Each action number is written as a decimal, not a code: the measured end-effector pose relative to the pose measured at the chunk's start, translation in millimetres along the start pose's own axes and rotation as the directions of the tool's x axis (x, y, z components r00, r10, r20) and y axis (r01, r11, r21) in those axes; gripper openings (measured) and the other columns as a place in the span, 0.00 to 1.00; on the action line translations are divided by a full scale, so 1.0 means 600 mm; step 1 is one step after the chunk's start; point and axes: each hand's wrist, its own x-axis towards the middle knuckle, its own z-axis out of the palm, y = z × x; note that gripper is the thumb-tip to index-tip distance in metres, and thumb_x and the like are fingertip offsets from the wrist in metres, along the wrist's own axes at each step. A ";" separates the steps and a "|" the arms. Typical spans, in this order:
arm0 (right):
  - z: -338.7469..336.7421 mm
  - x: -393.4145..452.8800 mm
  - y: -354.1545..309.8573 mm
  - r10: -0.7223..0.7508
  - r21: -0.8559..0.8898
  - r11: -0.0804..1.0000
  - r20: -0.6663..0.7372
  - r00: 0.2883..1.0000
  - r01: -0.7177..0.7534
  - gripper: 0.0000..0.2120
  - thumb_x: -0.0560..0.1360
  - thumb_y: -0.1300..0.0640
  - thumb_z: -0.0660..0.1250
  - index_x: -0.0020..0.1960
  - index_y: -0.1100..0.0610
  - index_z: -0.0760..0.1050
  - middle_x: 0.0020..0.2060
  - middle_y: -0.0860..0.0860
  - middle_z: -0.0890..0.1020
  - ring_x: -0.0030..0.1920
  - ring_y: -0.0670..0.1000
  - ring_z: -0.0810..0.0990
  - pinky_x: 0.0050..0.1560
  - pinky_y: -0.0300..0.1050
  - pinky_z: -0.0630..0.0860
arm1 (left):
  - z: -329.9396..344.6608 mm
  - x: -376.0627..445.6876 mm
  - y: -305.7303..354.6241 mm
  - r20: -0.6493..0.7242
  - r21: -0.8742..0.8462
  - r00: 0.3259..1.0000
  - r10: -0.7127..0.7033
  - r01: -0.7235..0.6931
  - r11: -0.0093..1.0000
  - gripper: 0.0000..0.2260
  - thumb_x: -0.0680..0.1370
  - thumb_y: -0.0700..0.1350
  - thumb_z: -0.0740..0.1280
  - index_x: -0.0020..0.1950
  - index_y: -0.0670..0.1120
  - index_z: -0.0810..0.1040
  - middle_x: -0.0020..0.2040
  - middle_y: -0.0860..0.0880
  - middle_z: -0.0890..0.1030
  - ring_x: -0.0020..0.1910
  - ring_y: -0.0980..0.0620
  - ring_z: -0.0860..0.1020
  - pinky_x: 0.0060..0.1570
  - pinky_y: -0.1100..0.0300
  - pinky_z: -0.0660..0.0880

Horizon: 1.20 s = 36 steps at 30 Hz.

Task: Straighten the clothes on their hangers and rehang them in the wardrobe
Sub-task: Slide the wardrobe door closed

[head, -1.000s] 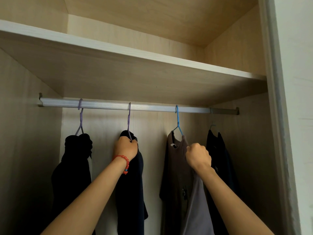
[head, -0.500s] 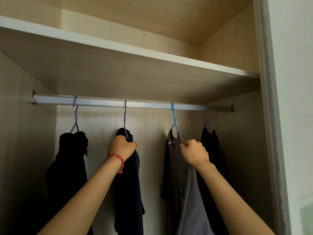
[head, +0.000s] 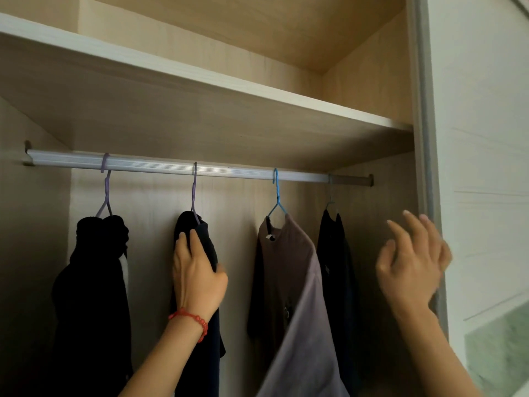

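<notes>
Four garments on hangers along the rail, all inside the wardrobe under the shelf. Second from left, a dark top on a purple hanger — gripped near its shoulder by the left hand, thumb on the near side, fingers wrapped round the cloth, a red bead bracelet at the wrist. Just right of that, well apart, a brown shirt on a blue hanger, hook over the rail, collar tilted, one side of the cloth draped forward and down toward the camera. Farthest right, a dark garment on a thin hanger, hanging close beside the brown shirt. Farthest left, a bunched black garment on a lilac hanger, lumped at the top and sagging to one side. Right hand raised in the air beside the rightmost garment, fingers spread and loosely bent, holding nothing — blurred, in front of the grey door frame. Pale wall to the right of the frame. Light wood panelling behind and above the clothes.
</notes>
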 end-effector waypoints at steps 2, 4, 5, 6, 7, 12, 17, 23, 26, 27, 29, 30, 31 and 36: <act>-0.015 0.003 0.039 0.127 -0.036 0.991 -0.036 0.991 -0.129 0.20 0.71 0.60 0.60 0.62 0.59 0.73 0.68 0.61 0.70 0.71 0.59 0.62 0.66 0.52 0.57 | 0.007 -0.018 -0.007 -0.046 0.013 0.996 0.070 -0.069 0.997 0.33 0.73 0.37 0.65 0.75 0.41 0.53 0.76 0.40 0.51 0.76 0.41 0.51 0.74 0.49 0.53; -0.021 0.003 0.071 0.296 -0.038 0.955 0.087 0.951 -0.294 0.24 0.73 0.56 0.58 0.69 0.59 0.65 0.73 0.60 0.62 0.74 0.59 0.56 0.71 0.56 0.54 | 0.015 -0.031 -0.015 -0.094 0.016 0.987 0.133 -0.132 0.991 0.31 0.73 0.36 0.65 0.74 0.42 0.56 0.76 0.40 0.52 0.76 0.42 0.50 0.72 0.52 0.51; -0.019 0.003 0.084 0.348 -0.040 0.937 0.164 0.923 -0.347 0.24 0.75 0.56 0.59 0.71 0.59 0.62 0.74 0.60 0.59 0.74 0.60 0.55 0.71 0.58 0.54 | 0.019 -0.035 -0.018 -0.109 0.015 0.981 0.157 -0.157 0.988 0.30 0.73 0.35 0.65 0.73 0.42 0.58 0.76 0.40 0.54 0.76 0.42 0.51 0.71 0.54 0.50; -0.015 0.003 0.095 0.378 -0.038 0.924 0.231 0.896 -0.380 0.25 0.77 0.56 0.60 0.72 0.59 0.60 0.74 0.60 0.59 0.74 0.61 0.56 0.71 0.59 0.55 | 0.023 -0.037 -0.021 -0.121 0.015 0.977 0.178 -0.177 0.984 0.29 0.73 0.35 0.65 0.73 0.41 0.60 0.76 0.40 0.55 0.76 0.43 0.51 0.71 0.55 0.50; -0.012 0.001 0.104 0.392 -0.029 0.916 0.282 0.876 -0.400 0.26 0.77 0.57 0.61 0.73 0.59 0.58 0.74 0.61 0.59 0.73 0.62 0.58 0.71 0.60 0.57 | 0.025 -0.039 -0.021 -0.130 0.013 0.972 0.193 -0.193 0.981 0.29 0.73 0.35 0.65 0.72 0.41 0.61 0.76 0.40 0.56 0.75 0.43 0.52 0.70 0.55 0.51; -0.011 0.004 0.120 0.464 -0.027 0.872 0.368 0.806 -0.489 0.30 0.77 0.53 0.61 0.75 0.56 0.54 0.70 0.62 0.64 0.69 0.64 0.63 0.64 0.62 0.65 | 0.032 -0.048 -0.024 -0.165 0.006 0.957 0.240 -0.242 0.970 0.26 0.73 0.34 0.65 0.70 0.39 0.65 0.73 0.39 0.62 0.73 0.40 0.59 0.68 0.53 0.56; -0.021 0.008 0.115 0.453 -0.053 0.883 0.354 0.818 -0.467 0.27 0.76 0.55 0.63 0.72 0.59 0.58 0.64 0.66 0.67 0.64 0.66 0.65 0.60 0.61 0.68 | 0.034 -0.053 -0.031 -0.164 0.020 0.950 0.264 -0.264 0.964 0.25 0.73 0.33 0.66 0.69 0.38 0.66 0.71 0.38 0.65 0.70 0.39 0.64 0.66 0.51 0.61; -0.031 0.014 0.113 0.478 -0.003 0.855 0.393 0.786 -0.518 0.28 0.76 0.54 0.64 0.72 0.57 0.58 0.64 0.66 0.67 0.64 0.65 0.64 0.62 0.59 0.67 | 0.020 -0.069 -0.034 -0.093 0.022 0.963 0.254 -0.253 0.967 0.26 0.73 0.34 0.65 0.70 0.41 0.65 0.72 0.42 0.66 0.69 0.41 0.66 0.64 0.50 0.66; -0.040 0.012 0.101 0.472 0.012 0.853 0.407 0.782 -0.522 0.28 0.75 0.54 0.65 0.72 0.57 0.59 0.63 0.66 0.67 0.64 0.65 0.65 0.62 0.59 0.66 | 0.007 -0.079 -0.037 -0.037 0.014 0.964 0.264 -0.264 0.964 0.27 0.74 0.36 0.65 0.71 0.43 0.63 0.72 0.44 0.66 0.70 0.44 0.65 0.65 0.53 0.65; -0.043 0.011 0.094 0.472 0.017 0.852 0.410 0.780 -0.524 0.28 0.75 0.54 0.65 0.72 0.57 0.59 0.64 0.66 0.67 0.64 0.65 0.65 0.62 0.59 0.66 | 0.003 -0.082 -0.038 -0.021 0.012 0.963 0.269 -0.269 0.963 0.27 0.74 0.36 0.66 0.71 0.43 0.63 0.72 0.44 0.67 0.70 0.44 0.66 0.64 0.55 0.64; -0.049 0.007 0.078 0.468 0.025 0.851 0.416 0.780 -0.524 0.29 0.75 0.54 0.65 0.72 0.56 0.59 0.64 0.65 0.67 0.64 0.65 0.65 0.63 0.60 0.67 | -0.006 -0.090 -0.042 0.011 0.010 0.963 0.269 -0.269 0.963 0.26 0.74 0.38 0.66 0.71 0.43 0.63 0.71 0.44 0.68 0.70 0.44 0.66 0.63 0.56 0.64; -0.052 0.004 0.069 0.464 0.029 0.852 0.418 0.781 -0.522 0.29 0.75 0.54 0.66 0.72 0.56 0.59 0.63 0.65 0.67 0.64 0.65 0.65 0.63 0.59 0.67 | -0.012 -0.094 -0.044 0.024 0.010 0.963 0.267 -0.268 0.963 0.26 0.74 0.39 0.66 0.71 0.43 0.63 0.71 0.44 0.68 0.70 0.45 0.66 0.63 0.57 0.64; -0.056 0.001 0.058 0.460 0.033 0.854 0.420 0.782 -0.520 0.29 0.75 0.53 0.66 0.72 0.56 0.58 0.63 0.65 0.67 0.64 0.65 0.65 0.62 0.59 0.67 | -0.017 -0.098 -0.046 0.032 0.008 0.963 0.268 -0.269 0.963 0.26 0.74 0.40 0.66 0.71 0.44 0.64 0.70 0.45 0.69 0.70 0.46 0.66 0.63 0.57 0.64; -0.080 -0.025 -0.013 0.433 0.062 0.865 0.412 0.802 -0.499 0.29 0.75 0.53 0.65 0.72 0.56 0.58 0.63 0.64 0.68 0.63 0.64 0.65 0.60 0.59 0.69 | -0.065 -0.118 -0.050 0.037 -0.001 0.954 0.298 -0.299 0.954 0.25 0.74 0.53 0.57 0.69 0.45 0.67 0.69 0.47 0.70 0.69 0.50 0.66 0.62 0.61 0.64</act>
